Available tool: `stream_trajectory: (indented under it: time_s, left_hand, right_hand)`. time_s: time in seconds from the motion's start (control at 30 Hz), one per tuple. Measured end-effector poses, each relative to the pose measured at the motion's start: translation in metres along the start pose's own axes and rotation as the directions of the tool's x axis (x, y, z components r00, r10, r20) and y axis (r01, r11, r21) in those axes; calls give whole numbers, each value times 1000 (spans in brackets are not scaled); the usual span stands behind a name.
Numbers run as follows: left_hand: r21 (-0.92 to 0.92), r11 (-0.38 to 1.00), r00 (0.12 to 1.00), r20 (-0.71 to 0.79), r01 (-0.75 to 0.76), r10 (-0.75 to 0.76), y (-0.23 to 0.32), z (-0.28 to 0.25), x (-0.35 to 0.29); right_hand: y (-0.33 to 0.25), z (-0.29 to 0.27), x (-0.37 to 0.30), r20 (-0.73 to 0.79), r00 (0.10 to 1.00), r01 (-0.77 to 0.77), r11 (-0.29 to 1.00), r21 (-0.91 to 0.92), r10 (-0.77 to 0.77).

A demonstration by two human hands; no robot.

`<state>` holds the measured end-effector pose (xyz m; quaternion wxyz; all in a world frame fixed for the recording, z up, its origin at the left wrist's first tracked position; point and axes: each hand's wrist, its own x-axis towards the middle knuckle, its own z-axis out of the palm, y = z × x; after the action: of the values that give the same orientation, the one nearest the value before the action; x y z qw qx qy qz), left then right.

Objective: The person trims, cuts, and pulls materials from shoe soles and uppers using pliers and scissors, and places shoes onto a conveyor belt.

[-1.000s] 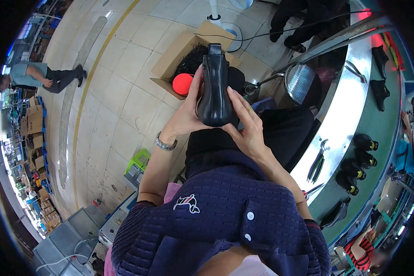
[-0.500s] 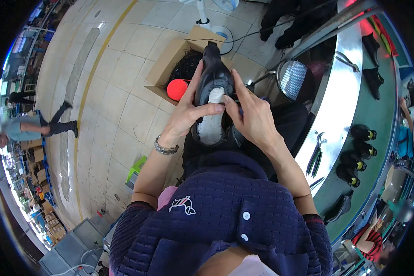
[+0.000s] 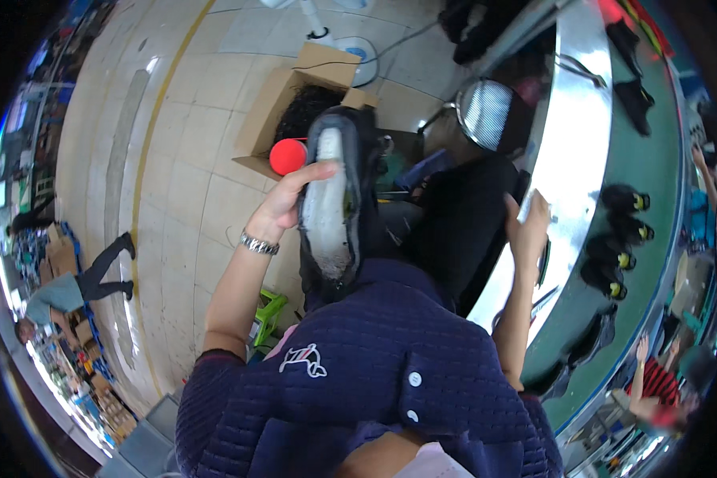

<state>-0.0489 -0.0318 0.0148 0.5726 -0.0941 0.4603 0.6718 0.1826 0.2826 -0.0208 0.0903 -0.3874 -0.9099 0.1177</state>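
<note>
My left hand [image 3: 283, 199] grips a black shoe upper [image 3: 357, 159] stretched over a shoe form. Its underside faces up, with a long pale insole [image 3: 324, 203] framed by the folded black edge. My left thumb lies across the insole. Off to the right, my right hand [image 3: 527, 227] is closed at the metal strip of the bench [image 3: 570, 147], around pliers. A bit of silvery metal shows between thumb and fingers; most of the pliers is hidden, and the hand is slightly blurred.
Several black shoes [image 3: 605, 275] stand on the green bench surface [image 3: 613, 331], with a curved metal tool [image 3: 581, 70] farther back. Beyond my knees are a cardboard box [image 3: 259, 119] of black strands, a red round lid [image 3: 287, 157] and a mesh stool [image 3: 486, 111]. A person [image 3: 72, 291] walks at far left.
My right hand has left the shoe and moved right to the pliers on the bench. My left hand alone holds the shoe, now shifted left and turned somewhat.
</note>
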Motion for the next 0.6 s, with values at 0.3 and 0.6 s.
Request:
stream_trajectory:
  time_s: [0.3, 0.6]
  left_hand:
    - [68, 997, 996, 88, 24, -30, -12, 60, 46]
    - [-250, 966, 997, -35, -72, 65, -56, 78, 73]
  right_hand:
    - [116, 54, -61, -320, 890, -426, 842, -331, 325]
    - [57, -17, 13, 144, 936, -40, -309, 950, 320]
